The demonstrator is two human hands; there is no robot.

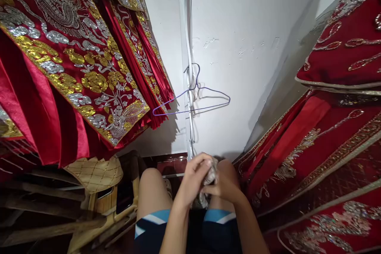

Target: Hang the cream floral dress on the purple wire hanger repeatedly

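Above my lap, my left hand is closed with its fingers curled round a bunched, pale patterned cloth. My right hand grips the same cloth from the other side, its thumb pointing toward my left hand. Part of the cloth hangs down between my wrists, and its full shape is hidden. Straight ahead, a purple wire hanger hangs on a white metal stand with nothing on it, apart from both hands.
Red garments with gold and silver sequins hang at left. More beaded red garments fill the right side. A wooden chair at lower left bears a cream quilted cloth and a dark phone-like object. A white wall stands ahead.
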